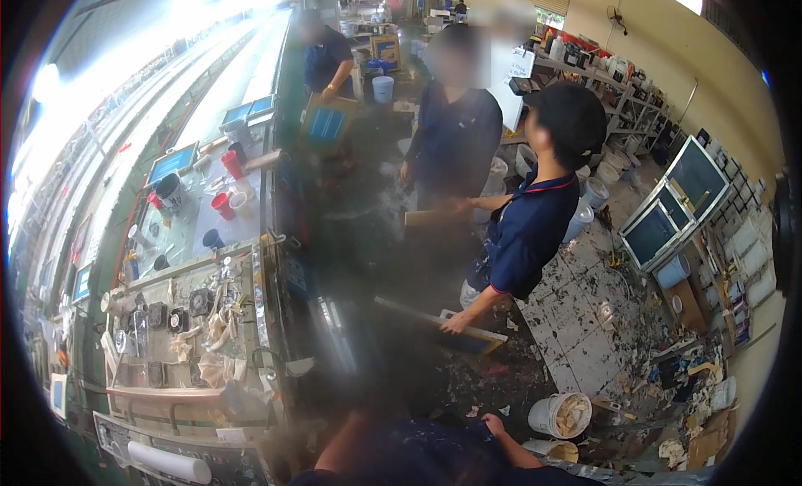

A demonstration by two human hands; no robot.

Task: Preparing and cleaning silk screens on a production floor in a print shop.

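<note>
Low on the right, beside the person's body, stood a round white bucket [541, 416], its open mouth showing lumpy cream-coloured contents [573, 415]. Just below it, a smaller container [540, 447] with a yellowish inside was partly hidden. The left forearm [339, 446] faded into a dark blur; how the left hand stood could not be told. The right hand [494, 425], fingers partly curled, was near the bucket but apart; whether it held anything was unclear.

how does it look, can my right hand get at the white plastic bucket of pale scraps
Likely yes: the bare right hand shows just left of the white plastic bucket, with nothing visible between them, though depth is hard to judge.
</note>
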